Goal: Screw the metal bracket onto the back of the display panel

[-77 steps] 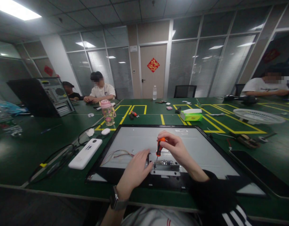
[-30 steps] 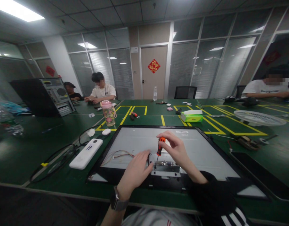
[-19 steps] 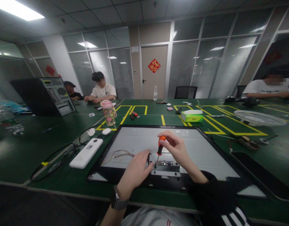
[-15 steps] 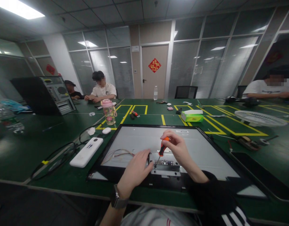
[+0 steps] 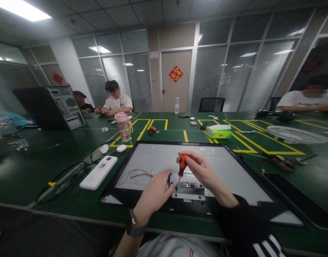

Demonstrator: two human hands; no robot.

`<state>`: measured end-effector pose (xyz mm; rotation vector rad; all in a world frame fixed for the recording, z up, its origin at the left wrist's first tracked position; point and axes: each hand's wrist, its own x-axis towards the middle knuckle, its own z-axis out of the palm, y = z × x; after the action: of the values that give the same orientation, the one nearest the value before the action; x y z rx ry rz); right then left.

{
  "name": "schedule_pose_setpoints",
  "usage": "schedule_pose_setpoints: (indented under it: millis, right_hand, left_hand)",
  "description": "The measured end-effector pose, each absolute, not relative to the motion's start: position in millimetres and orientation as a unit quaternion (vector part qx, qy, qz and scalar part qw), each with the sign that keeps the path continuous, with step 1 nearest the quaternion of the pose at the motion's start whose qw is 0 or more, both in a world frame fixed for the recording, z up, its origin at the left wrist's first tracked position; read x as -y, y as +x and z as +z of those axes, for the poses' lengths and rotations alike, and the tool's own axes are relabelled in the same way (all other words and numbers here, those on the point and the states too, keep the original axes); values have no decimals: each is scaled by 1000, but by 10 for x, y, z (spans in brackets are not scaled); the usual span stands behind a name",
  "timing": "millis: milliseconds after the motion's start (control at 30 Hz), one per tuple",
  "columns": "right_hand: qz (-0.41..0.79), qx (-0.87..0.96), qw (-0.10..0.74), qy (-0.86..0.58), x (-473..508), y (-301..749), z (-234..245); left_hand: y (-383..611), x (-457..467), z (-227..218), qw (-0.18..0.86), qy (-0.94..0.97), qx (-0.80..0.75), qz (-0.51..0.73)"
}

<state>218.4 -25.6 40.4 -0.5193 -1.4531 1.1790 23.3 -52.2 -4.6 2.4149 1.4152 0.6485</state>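
Right hand (image 5: 200,168) grips an orange-and-black screwdriver (image 5: 183,164), its shaft slanting down to a metal bracket (image 5: 189,196) on a display panel (image 5: 148,156), the tip too small to make out. The left hand (image 5: 154,191) lies palm down at the bracket's left end; whether it grips anything underneath cannot be told. A black sleeve (image 5: 241,221) hides part of the panel's near edge on the table (image 5: 169,135).

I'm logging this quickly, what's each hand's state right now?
Left hand: open, fingers extended, at the metal bracket.
Right hand: closed, holding the orange-and-black screwdriver.
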Motion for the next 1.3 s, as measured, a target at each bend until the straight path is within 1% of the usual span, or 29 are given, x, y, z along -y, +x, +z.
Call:
schedule_pose_setpoints:
  millis: [167, 233, 300, 433, 500, 567, 733, 933, 1133, 1200, 1300]
  right_hand:
    - [542, 606, 550, -192, 262, 2168, 417]
    - [532, 618, 544, -199, 256, 2170, 408]
    - [487, 642, 550, -218, 251, 2174, 402]
    - [362, 674, 596, -245, 254, 2180, 410]
    - [328, 681, 603, -254, 259, 2185, 420]
    - [319, 688, 595, -266, 263, 2194, 425]
    - [392, 656, 590, -262, 241, 2197, 398]
    - [445, 586, 634, -238, 221, 2169, 384]
    - [550, 548, 597, -202, 239, 2160, 407]
    - [556, 547, 597, -187, 238, 2153, 405]
    - [530, 557, 615, -174, 231, 2149, 393]
  left_hand:
    - [246, 530, -20, 137, 831, -496, 212]
    - [252, 541, 2, 137, 831, -496, 211]
    - [255, 553, 21, 139, 829, -499, 210]
    - [253, 564, 38, 142, 830, -501, 200]
    - [250, 563, 36, 143, 831, -501, 196]
    - [248, 561, 30, 142, 830, -502, 196]
    - [248, 550, 7, 140, 829, -502, 202]
    - [242, 543, -8, 142, 831, -496, 207]
    - [246, 534, -7, 136, 830, -501, 204]
    - [246, 535, -9, 135, 830, -502, 204]
    - [242, 538, -15, 132, 832, -498, 207]
